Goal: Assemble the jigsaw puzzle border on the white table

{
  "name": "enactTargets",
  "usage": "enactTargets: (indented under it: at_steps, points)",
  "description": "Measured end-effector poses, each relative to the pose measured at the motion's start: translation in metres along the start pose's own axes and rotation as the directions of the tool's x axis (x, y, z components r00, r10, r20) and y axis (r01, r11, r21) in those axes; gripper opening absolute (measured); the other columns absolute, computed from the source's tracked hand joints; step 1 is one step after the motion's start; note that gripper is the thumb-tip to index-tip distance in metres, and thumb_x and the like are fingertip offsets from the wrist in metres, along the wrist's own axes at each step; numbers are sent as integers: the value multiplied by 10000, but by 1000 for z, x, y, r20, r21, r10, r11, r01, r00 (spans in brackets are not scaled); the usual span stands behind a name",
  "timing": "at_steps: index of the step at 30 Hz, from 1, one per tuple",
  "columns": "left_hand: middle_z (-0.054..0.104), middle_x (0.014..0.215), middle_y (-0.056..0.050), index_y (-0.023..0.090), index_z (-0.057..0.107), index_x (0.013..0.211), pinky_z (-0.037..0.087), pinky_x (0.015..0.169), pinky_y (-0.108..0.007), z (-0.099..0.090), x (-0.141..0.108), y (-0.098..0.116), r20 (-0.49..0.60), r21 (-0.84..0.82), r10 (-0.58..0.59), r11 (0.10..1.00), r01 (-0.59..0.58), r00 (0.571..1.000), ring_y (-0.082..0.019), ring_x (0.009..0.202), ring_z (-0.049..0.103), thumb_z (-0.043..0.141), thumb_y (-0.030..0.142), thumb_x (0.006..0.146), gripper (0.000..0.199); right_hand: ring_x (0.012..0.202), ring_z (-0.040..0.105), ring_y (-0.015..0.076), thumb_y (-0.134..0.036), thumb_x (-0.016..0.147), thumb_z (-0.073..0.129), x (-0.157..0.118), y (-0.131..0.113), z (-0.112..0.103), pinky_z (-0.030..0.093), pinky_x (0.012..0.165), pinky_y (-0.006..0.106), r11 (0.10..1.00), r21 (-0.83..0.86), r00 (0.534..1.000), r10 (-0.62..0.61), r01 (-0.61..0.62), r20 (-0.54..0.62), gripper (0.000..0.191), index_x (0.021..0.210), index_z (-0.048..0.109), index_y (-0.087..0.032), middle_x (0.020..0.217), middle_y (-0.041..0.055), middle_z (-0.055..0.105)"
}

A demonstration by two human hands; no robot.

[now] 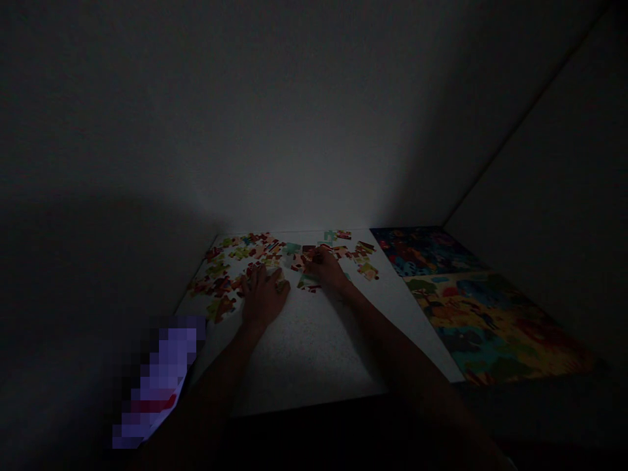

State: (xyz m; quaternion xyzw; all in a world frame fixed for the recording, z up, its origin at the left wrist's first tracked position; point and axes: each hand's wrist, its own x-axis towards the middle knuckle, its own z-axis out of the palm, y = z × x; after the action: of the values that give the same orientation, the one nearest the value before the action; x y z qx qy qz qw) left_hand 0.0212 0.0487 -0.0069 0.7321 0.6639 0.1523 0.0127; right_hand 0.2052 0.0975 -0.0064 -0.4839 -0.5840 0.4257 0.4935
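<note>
Two hands rest among jigsaw pieces (218, 286) on your white tabletop (309, 353): left hand (262, 297) spread flat, right hand (324, 269) curled, any pinch unclear; dim light risks misreading pieces, sliding palms could scatter them

A plain pale wall (314, 111) is recorded ahead, and a second wall (540, 176) is observed meeting it at a corner on the right. Illumination is rated poor (most of the room lies in gloom), with light concentrated low on the forward wall, directly above a white speckled tabletop (304, 353). Heavy shadow is cast across the wall's left side. The area below the tabletop's near edge is too dark to be identified. A blurred purple-and-red object (161, 386) is noted at lower left.
</note>
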Motion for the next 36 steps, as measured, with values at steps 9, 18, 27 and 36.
enactTargets:
  at_steps: [9, 18, 27, 36]
  points:
    - [415, 1528, -155, 215, 478, 1442, 197, 1167, -616, 2, 1, 0, -46, -13, 15, 1000, -15, 999, -351, 1451, 296, 436, 431, 927, 560, 553, 518, 111, -557, 649, 765, -89, -14, -60, 402, 519, 240, 989, 50, 991, 136, -137, 18, 437, 770, 517, -218, 635, -49, 562]
    - [542, 1414, -155, 167, 579, 1343, 210, 1187, -529, 5, -1, -3, -139, 44, 98, 995, -93, 985, -326, 1362, 427, 418, 407, 930, 505, 591, 546, 121, -576, 647, 780, -109, -24, -69, 429, 513, 241, 986, 110, 989, 133, -126, -58, 463, 795, 523, -220, 690, -31, 574]
    - [580, 1349, -129, 178, 655, 1224, 304, 1166, -447, 2, -3, -3, -254, 15, 264, 963, -269, 930, -274, 1320, 472, 379, 341, 942, 426, 652, 558, 140, -516, 664, 785, -135, -25, -100, 463, 626, 283, 991, 104, 975, 100, -81, -197, 391, 759, 549, -219, 711, -21, 580]
    - [618, 1318, -64, 246, 686, 1154, 395, 1116, -399, -3, -11, 6, -213, -126, 388, 899, -419, 897, -229, 1246, 544, 397, 273, 921, 372, 630, 574, 151, -554, 714, 735, -174, -21, -115, 452, 626, 295, 980, 17, 972, 201, -200, -118, 396, 824, 562, -216, 717, -12, 627]
